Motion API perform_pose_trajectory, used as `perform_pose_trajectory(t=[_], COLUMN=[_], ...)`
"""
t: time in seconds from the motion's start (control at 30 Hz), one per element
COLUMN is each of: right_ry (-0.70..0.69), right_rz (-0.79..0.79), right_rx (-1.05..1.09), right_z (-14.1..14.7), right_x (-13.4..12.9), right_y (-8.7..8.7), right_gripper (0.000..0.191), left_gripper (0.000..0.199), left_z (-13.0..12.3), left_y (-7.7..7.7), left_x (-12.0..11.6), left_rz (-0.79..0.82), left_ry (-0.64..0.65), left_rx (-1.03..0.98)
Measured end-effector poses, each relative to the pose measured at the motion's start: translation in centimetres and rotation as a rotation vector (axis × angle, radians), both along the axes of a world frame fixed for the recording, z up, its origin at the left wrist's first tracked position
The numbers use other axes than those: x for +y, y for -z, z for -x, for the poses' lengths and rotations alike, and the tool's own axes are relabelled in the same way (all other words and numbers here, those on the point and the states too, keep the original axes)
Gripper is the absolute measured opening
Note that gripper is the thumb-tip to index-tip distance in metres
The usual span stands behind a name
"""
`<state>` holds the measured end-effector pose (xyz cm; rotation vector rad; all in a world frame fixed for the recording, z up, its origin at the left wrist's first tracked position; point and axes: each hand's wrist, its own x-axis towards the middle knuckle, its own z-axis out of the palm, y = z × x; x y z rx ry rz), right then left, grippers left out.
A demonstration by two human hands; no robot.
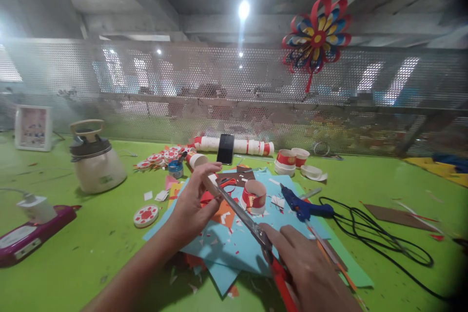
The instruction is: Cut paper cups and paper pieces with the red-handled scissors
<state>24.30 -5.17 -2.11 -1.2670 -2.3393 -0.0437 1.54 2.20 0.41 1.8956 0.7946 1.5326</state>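
My right hand (305, 263) grips a pair of scissors (250, 224) with red handles, the blades pointing up and left. In my left hand (192, 207), a small whitish-brown piece of paper cup (212, 185) is pinched between thumb and fingers. The blade tips meet this piece; whether they cut into it I cannot tell. Below lie light blue paper sheets (248, 253) strewn with scraps. A red and white paper cup ring (253, 195) stands on them, just right of the blades. A blue glue gun (305, 204) lies to the right, near my right hand.
A white jug (98, 168) and a purple power strip (36, 241) stand left. Flower-patterned discs (146, 215), a blue paint jar (176, 169), a phone (225, 148) and cut cups (285, 161) lie around. A black cable (380, 241) coils right. A paper flower (317, 39) hangs above.
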Motion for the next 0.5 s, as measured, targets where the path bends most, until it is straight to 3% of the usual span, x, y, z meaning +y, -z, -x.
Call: perform_pose_trajectory(t=[0.23,0.5], right_ry=[0.006,0.002], right_rz=[-0.067,-0.149], right_rx=[-0.034,-0.054], right_z=[0.03,-0.08], right_x=[-0.17,-0.17], right_y=[-0.24,0.14], right_gripper=[0.051,0.048], left_gripper=[0.052,0.058], left_z=[0.83,0.41], left_y=[0.38,0.56], left_x=[0.22,0.06], left_rz=[-0.017,-0.025], left_ry=[0.042,0.033], left_rx=[0.128,0.122])
